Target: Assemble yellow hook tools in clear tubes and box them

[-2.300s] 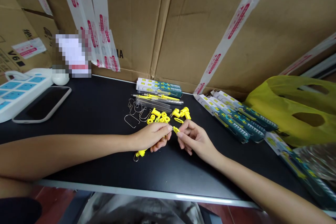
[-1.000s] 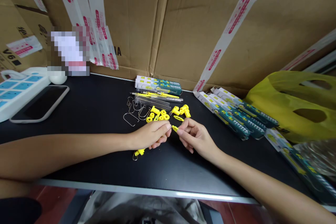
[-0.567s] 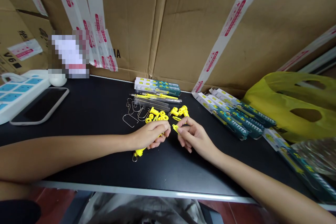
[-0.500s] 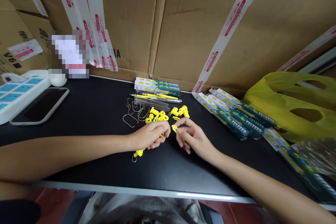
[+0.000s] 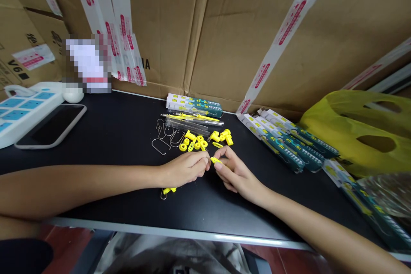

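Observation:
Over the middle of the black table, my right hand [image 5: 236, 172] pinches a small yellow plastic piece [image 5: 215, 160] between thumb and forefinger. My left hand [image 5: 189, 167] is closed just beside it, its fingertips almost at the piece; what it grips is hidden by the fingers. Behind my hands lie loose yellow plastic parts [image 5: 202, 143], some ring-shaped and some like short tubes. Bent metal wire hooks [image 5: 161, 146] lie to the left of them. A yellow part with a wire loop [image 5: 169, 190] rests on the table below my left wrist.
Clear plastic tubes [image 5: 189, 126] and printed narrow boxes [image 5: 194, 105] lie at the back. More such boxes [image 5: 279, 139] lie at the right, near a yellow plastic bag [image 5: 340, 124]. A phone [image 5: 51, 126] and a power strip [image 5: 28, 107] occupy the left. Cardboard [image 5: 224, 51] walls the rear edge.
My left hand has turned more knuckles-up, covering the yellow seen under it before. The yellow piece in my right hand has tilted flatter and come closer to my left fingertips.

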Demonstrator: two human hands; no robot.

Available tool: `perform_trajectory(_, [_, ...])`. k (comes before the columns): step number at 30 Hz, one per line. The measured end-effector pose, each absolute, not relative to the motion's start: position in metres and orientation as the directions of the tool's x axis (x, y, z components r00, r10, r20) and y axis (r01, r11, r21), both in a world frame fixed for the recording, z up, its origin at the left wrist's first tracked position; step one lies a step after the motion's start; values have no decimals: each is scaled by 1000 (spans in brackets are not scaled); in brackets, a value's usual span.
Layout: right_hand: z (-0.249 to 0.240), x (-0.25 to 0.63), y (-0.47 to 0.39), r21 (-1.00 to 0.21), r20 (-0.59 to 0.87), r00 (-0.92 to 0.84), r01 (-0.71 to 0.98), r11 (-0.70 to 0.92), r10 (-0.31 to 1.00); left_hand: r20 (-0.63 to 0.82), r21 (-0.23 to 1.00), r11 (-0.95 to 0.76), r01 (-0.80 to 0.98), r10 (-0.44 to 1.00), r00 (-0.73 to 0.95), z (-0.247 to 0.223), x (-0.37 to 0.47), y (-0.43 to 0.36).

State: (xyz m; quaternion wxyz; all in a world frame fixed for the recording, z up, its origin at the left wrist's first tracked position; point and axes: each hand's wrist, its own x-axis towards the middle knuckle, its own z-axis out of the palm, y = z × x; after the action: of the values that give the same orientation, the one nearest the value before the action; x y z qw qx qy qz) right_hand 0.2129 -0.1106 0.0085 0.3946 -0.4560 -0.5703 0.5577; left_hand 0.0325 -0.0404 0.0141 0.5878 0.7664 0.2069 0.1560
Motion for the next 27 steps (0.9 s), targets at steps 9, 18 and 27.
perform_trajectory(9, [8,214,-111,-946,44,-222,304,112,974,4,965,-226,131,513,859,13,32,-42])
perform_trajectory(18, [4,216,-109,-835,209,-186,477,274,960,2,936,-302,181,519,855,14,32,-42])
perform_trajectory(27, [6,216,-110,-797,188,-261,523,302,947,49,864,-453,220,509,859,15,32,-43])
